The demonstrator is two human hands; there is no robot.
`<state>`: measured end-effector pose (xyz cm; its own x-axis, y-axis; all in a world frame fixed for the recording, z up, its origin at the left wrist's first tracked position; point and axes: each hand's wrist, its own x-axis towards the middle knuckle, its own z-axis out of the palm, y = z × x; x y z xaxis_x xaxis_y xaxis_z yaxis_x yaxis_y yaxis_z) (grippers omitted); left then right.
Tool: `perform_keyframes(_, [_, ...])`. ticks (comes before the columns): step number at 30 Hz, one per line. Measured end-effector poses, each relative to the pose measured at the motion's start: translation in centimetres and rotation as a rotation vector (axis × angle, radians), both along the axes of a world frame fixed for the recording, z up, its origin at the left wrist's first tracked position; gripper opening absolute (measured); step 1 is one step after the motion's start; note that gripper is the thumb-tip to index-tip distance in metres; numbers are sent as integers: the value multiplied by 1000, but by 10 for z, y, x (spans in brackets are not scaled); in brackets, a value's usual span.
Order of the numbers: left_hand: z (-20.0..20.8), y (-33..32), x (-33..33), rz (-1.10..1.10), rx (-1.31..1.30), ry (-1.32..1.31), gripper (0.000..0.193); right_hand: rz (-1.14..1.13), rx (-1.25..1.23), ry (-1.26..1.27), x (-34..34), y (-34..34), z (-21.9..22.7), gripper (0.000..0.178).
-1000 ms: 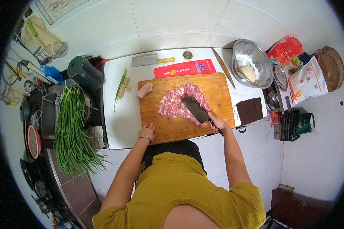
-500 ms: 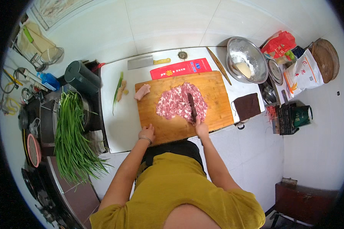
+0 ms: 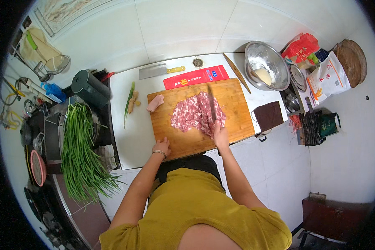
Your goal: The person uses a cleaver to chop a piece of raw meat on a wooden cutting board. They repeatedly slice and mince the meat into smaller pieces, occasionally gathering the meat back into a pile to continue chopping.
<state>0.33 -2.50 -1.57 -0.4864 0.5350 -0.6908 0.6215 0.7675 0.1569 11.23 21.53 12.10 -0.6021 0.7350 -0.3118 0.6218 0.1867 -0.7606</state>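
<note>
Minced pink meat (image 3: 190, 111) is spread over the middle of a wooden cutting board (image 3: 175, 143). My right hand (image 3: 221, 136) is closed round the handle of a kitchen knife (image 3: 212, 104). Its blade, seen nearly edge-on, points away from me over the right part of the meat. At the board's near left corner, my left hand (image 3: 162, 146) rests on the edge, fingers laid on the wood and holding nothing. A pale piece of meat or fat (image 3: 156, 103) lies by the board's far left corner.
Behind the board are a cleaver (image 3: 153, 71), a red packet (image 3: 198, 77) and a wooden stick (image 3: 236, 71). Scallion (image 3: 129, 104) and ginger (image 3: 133, 102) lie left. Far right stands a metal bowl (image 3: 267, 56) holding dough (image 3: 263, 76). Green chives (image 3: 82, 154) spread over the left side.
The knife has risen and its tip has swung farther away from me; the blade looks longer and thinner. My right hand stays close to the same place. My left hand keeps to the board's corner.
</note>
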Motion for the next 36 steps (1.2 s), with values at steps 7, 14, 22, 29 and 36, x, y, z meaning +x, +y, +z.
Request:
perform_keyframes(7, [-12, 0, -3, -18, 4, 9, 57, 20, 91, -215, 18, -12, -106, 49])
perform_keyframes(14, [4, 2, -5, -52, -52, -48, 61, -17, 106, 270, 3, -24, -31, 60])
perform_keyframes(22, [21, 3, -3, -24, -28, -65, 61, 98, 24, -86, -11, -20, -11, 61])
perform_keyframes(29, [12, 3, 0, -44, -2, -5, 58, 142, 169, -233, 6, -37, -92, 58])
perform_keyframes(36, [16, 5, -5, -47, -10, -35, 60, 69, 103, 144, 3, -41, -57, 57])
